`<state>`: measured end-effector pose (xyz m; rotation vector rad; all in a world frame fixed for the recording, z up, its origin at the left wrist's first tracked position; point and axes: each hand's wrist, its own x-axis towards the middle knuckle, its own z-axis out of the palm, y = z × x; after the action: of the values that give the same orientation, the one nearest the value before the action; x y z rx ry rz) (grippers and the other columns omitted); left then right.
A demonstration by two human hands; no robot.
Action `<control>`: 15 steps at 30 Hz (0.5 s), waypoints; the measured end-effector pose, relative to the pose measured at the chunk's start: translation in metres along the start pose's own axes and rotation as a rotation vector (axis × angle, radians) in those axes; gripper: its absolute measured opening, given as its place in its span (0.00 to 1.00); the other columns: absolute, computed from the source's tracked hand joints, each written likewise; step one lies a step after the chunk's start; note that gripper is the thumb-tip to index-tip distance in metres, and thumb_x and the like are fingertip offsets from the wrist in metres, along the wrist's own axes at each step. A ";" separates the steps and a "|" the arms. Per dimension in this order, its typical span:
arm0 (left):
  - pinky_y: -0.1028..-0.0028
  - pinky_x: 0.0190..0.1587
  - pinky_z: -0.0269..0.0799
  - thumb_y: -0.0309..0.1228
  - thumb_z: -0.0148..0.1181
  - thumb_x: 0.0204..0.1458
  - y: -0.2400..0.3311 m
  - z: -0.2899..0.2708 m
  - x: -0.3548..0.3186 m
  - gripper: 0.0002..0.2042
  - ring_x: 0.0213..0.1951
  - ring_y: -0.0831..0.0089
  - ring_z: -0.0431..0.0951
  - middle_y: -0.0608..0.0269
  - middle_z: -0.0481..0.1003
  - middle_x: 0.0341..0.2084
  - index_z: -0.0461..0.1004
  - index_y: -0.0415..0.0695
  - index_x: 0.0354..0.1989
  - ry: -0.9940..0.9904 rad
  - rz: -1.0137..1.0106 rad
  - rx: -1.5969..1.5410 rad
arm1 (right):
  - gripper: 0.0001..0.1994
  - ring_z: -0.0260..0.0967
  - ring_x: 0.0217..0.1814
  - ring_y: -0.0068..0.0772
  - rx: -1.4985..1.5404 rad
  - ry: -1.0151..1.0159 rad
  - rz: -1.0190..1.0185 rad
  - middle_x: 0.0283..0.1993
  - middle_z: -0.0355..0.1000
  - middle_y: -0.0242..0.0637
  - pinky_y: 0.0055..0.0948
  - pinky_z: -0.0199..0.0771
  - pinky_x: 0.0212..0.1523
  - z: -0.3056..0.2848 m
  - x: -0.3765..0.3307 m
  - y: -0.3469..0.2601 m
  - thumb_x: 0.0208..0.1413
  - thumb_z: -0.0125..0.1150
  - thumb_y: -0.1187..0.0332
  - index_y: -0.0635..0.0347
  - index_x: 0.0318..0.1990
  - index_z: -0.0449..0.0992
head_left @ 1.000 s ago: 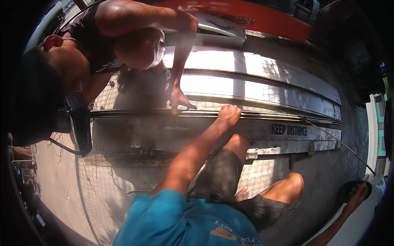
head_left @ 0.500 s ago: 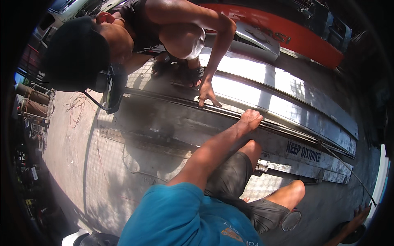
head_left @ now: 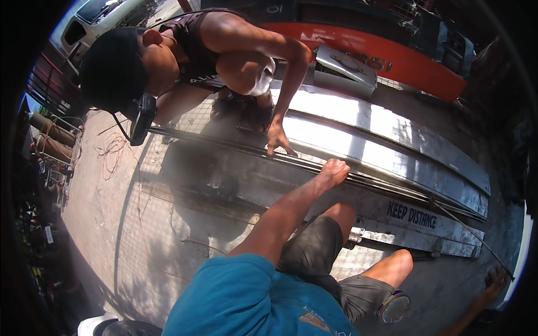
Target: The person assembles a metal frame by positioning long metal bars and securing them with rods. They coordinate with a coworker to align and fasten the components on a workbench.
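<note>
Long, thin metal bars (head_left: 386,184) lie side by side along a metal panel. My left hand (head_left: 335,172) is closed over them near the middle, knuckles up, its fingertips hidden from view. At the far right, in shade, my right hand (head_left: 495,281) has its fingers apart beside the lower end of a thin rod (head_left: 471,237). That rod slants down from the bars; contact with the hand is unclear. A crouching person's hand (head_left: 278,139) rests on the bars left of my left hand, thumb and fingers spread.
Pale metal panels (head_left: 392,150) lie beyond the bars, and a lettered panel (head_left: 412,215) lies nearer my knees. An orange-red vehicle panel (head_left: 364,53) stands at the back. A thin cable (head_left: 115,150) coils on the floor at left, near brown cylinders (head_left: 51,134).
My right hand has moved up closer to the rod's lower end. My left hand stays closed on the bars. The whole view has shifted slightly, and the other person's head appears farther right.
</note>
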<state>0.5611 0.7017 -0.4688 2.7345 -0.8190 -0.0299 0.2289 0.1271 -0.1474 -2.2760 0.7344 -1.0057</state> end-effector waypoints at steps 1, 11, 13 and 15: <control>0.59 0.39 0.81 0.29 0.60 0.52 -0.001 0.002 0.000 0.07 0.36 0.55 0.85 0.53 0.82 0.28 0.83 0.42 0.27 -0.006 -0.013 0.008 | 0.26 0.74 0.52 0.34 0.007 0.037 -0.003 0.56 0.74 0.40 0.33 0.72 0.54 0.001 -0.003 -0.013 0.74 0.45 0.50 0.60 0.66 0.71; 0.57 0.40 0.81 0.30 0.59 0.54 -0.001 -0.001 0.003 0.08 0.39 0.53 0.85 0.51 0.82 0.30 0.84 0.43 0.30 -0.121 -0.065 0.051 | 0.19 0.76 0.48 0.31 -0.001 0.074 -0.208 0.51 0.76 0.39 0.28 0.76 0.51 -0.001 -0.014 -0.085 0.73 0.51 0.61 0.64 0.61 0.74; 0.55 0.42 0.80 0.30 0.58 0.55 0.003 0.000 0.007 0.08 0.40 0.52 0.84 0.50 0.82 0.30 0.82 0.41 0.30 -0.118 -0.034 0.067 | 0.18 0.76 0.47 0.29 -0.017 0.137 -0.198 0.50 0.76 0.39 0.26 0.77 0.50 -0.013 -0.014 -0.080 0.72 0.53 0.61 0.65 0.58 0.75; 0.50 0.40 0.77 0.29 0.56 0.55 -0.004 0.010 0.008 0.09 0.37 0.48 0.82 0.46 0.80 0.29 0.80 0.38 0.29 -0.083 -0.006 0.050 | 0.17 0.76 0.44 0.27 -0.113 0.167 -0.161 0.47 0.77 0.39 0.26 0.77 0.47 -0.017 -0.013 -0.093 0.71 0.55 0.61 0.66 0.56 0.75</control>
<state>0.5685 0.6981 -0.4792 2.7995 -0.8444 -0.1268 0.2325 0.1971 -0.0828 -2.4003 0.7001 -1.2716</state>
